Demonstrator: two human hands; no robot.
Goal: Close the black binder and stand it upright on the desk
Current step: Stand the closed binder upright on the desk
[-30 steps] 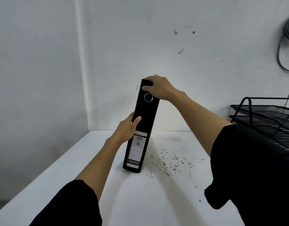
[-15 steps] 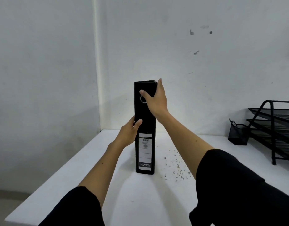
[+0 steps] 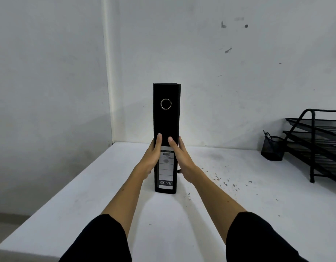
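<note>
The black binder (image 3: 166, 121) stands upright and closed on the white desk (image 3: 87, 201), its spine with the metal ring and white label facing me. My left hand (image 3: 153, 154) presses flat against its left side, thumb on the spine. My right hand (image 3: 181, 157) presses against its right side, thumb on the spine too. Both hands clasp the binder at mid height, just above the label.
A black wire letter tray (image 3: 318, 140) and a black mesh pen cup (image 3: 272, 148) stand at the back right. Dark specks mark the desk to the right of the binder. White walls meet in a corner behind; the desk's left edge runs diagonally.
The binder went from tilted to fully upright. My right hand slid down from the binder's top to its right side, level with my left hand.
</note>
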